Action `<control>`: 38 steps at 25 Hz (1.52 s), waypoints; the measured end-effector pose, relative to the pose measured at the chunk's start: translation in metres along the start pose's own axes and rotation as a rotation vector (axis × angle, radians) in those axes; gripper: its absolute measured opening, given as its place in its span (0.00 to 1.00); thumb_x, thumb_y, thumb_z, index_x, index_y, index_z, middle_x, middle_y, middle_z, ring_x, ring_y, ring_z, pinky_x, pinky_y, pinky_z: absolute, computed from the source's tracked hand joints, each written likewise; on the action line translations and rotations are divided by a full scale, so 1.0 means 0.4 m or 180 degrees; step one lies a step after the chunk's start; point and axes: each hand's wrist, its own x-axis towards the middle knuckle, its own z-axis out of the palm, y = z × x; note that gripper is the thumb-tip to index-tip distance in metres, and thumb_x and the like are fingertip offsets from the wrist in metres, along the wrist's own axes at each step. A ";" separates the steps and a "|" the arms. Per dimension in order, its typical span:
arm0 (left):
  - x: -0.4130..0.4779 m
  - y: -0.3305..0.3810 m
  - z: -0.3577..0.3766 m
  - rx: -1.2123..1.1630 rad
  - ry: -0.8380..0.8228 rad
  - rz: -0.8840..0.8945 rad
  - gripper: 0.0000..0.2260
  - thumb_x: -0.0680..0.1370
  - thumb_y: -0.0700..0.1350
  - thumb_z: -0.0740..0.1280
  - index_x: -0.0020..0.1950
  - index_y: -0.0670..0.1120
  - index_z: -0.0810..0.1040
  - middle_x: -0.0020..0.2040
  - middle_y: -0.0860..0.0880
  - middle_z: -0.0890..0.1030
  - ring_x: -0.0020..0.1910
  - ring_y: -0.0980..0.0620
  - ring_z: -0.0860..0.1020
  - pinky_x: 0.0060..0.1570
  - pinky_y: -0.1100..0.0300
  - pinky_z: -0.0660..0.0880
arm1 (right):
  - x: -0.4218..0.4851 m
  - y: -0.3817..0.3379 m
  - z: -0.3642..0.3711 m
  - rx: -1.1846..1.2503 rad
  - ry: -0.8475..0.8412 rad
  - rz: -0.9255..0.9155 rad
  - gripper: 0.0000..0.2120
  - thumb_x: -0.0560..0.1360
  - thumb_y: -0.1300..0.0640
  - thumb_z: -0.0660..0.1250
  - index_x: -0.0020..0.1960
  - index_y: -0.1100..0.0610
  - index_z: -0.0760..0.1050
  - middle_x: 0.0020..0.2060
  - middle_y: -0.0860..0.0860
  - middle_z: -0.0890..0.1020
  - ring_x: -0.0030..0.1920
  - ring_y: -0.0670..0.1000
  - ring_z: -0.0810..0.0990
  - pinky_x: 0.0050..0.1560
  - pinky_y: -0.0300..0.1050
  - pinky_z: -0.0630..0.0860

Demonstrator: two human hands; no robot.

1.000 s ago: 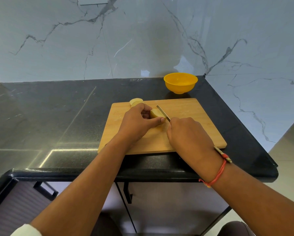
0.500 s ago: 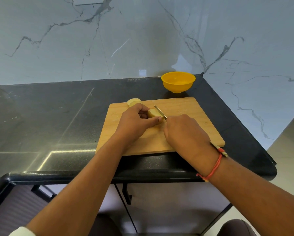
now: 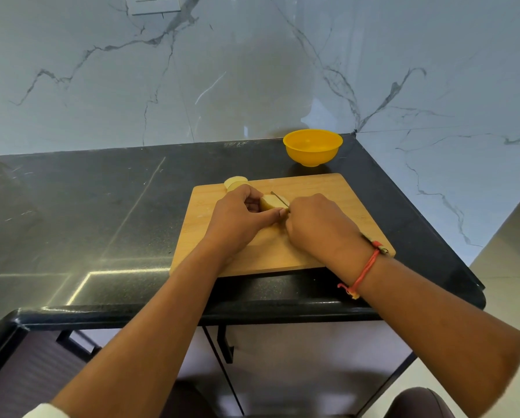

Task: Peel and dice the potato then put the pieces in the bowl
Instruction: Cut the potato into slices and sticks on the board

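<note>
Potato (image 3: 269, 203), peeled and pale, sat on the wooden cutting board (image 3: 328, 191) a little left of its middle, held down by the left hand (image 3: 237, 218). That hand's fingers were curled over the far side of the piece and its thumb was stretched along the near side, so that it pinched the potato between them. The right hand (image 3: 319, 227) was closed around the handle of a knife (image 3: 279, 199), with the end of the handle poking out past the wrist. The thin blade slanted away to the left and rested on the potato's right end, just beside the tip of the left thumb. Two cut pieces (image 3: 234, 182) lay at the board's far left corner, partly over its edge. A yellow bowl (image 3: 312, 146) stood upright on the black counter (image 3: 102, 206) beyond the board's far edge, apart from it and near the marble wall (image 3: 252, 70). A red thread (image 3: 362, 274) circled the right wrist.
</note>
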 end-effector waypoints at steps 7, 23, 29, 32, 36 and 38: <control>-0.001 -0.002 -0.001 -0.0055 -0.0044 0.0053 0.20 0.66 0.59 0.79 0.52 0.55 0.77 0.46 0.55 0.81 0.47 0.55 0.80 0.47 0.61 0.80 | -0.046 0.014 -0.029 -0.0044 -0.0246 0.0114 0.12 0.82 0.54 0.58 0.60 0.55 0.76 0.45 0.53 0.76 0.46 0.52 0.77 0.45 0.46 0.76; 0.007 -0.020 -0.008 -0.0422 -0.0181 -0.0148 0.21 0.67 0.56 0.79 0.56 0.57 0.77 0.52 0.57 0.80 0.52 0.57 0.79 0.52 0.63 0.79 | -0.113 0.078 -0.035 -0.0154 0.0125 -0.0039 0.12 0.81 0.53 0.58 0.47 0.52 0.79 0.36 0.50 0.77 0.37 0.50 0.78 0.45 0.47 0.79; 0.007 -0.022 -0.008 -0.0491 -0.0107 -0.0190 0.21 0.67 0.54 0.80 0.56 0.56 0.77 0.52 0.55 0.81 0.52 0.56 0.79 0.56 0.56 0.80 | -0.112 0.057 -0.027 0.0470 0.0540 -0.0054 0.13 0.81 0.49 0.58 0.51 0.52 0.80 0.32 0.46 0.75 0.34 0.47 0.76 0.41 0.42 0.78; 0.004 -0.021 -0.009 -0.0515 -0.0102 -0.0137 0.20 0.66 0.54 0.80 0.54 0.57 0.78 0.51 0.55 0.81 0.52 0.57 0.80 0.55 0.57 0.80 | -0.091 0.031 -0.025 0.0532 0.0521 -0.0012 0.13 0.80 0.49 0.59 0.51 0.53 0.81 0.32 0.47 0.75 0.33 0.47 0.75 0.33 0.39 0.70; 0.003 -0.024 -0.008 -0.0519 -0.0072 -0.0120 0.23 0.65 0.55 0.81 0.56 0.54 0.78 0.51 0.55 0.81 0.51 0.58 0.79 0.55 0.59 0.80 | -0.075 0.019 -0.029 0.0730 0.0448 0.0087 0.13 0.80 0.50 0.59 0.54 0.53 0.81 0.32 0.46 0.75 0.34 0.47 0.74 0.31 0.38 0.67; 0.005 -0.025 -0.007 -0.0518 -0.0069 -0.0119 0.23 0.65 0.55 0.81 0.56 0.54 0.78 0.51 0.55 0.81 0.51 0.58 0.79 0.53 0.60 0.80 | -0.073 0.019 -0.030 0.0764 0.0414 0.0118 0.14 0.80 0.50 0.59 0.55 0.54 0.81 0.33 0.47 0.76 0.34 0.47 0.75 0.32 0.39 0.68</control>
